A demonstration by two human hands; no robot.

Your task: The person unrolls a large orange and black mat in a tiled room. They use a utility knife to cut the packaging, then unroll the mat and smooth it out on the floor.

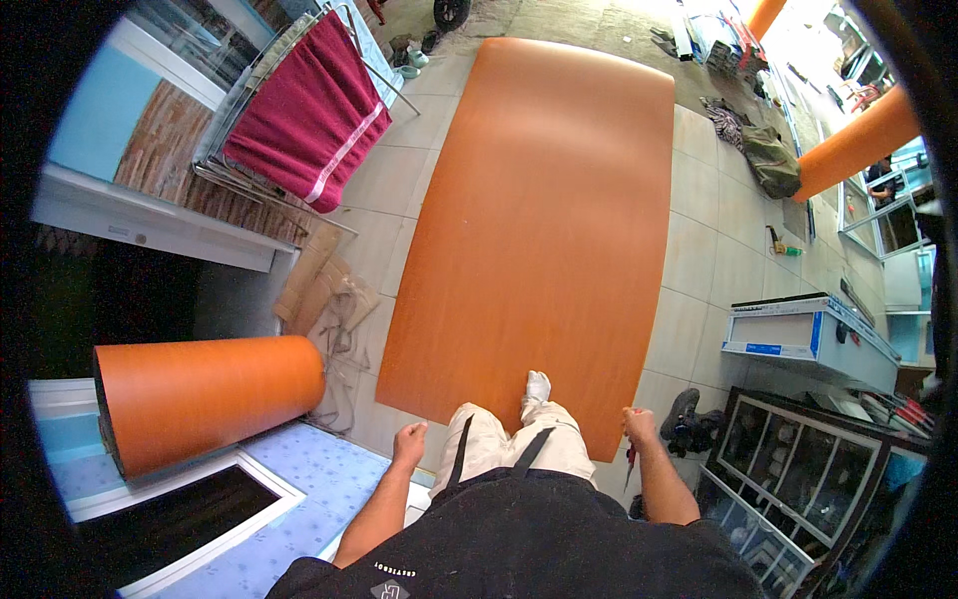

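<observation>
A large orange wood-grain sheet (pixel 539 240) lies on the tiled floor in front of me, its far end slightly raised. One foot in a white sock (pixel 538 385) stands on its near part. My left hand (pixel 410 442) is closed and hovers by the sheet's near left corner; whatever it may hold is hidden. Near the right edge, my right hand (pixel 639 425) is closed round a slim tool (pixel 630 458) with some red on it, which points down. Its exact kind is too small to tell.
At left, a roll of similar orange sheet (pixel 215 394) rests beside a blue patterned surface (pixel 334 454). A dark red towel (pixel 314 110) hangs on a metal rack. Black shoes (pixel 689 424), a glass-fronted cabinet (pixel 798 459) and a white box (pixel 773 334) stand to the right, beyond them an orange pillar (pixel 858 145).
</observation>
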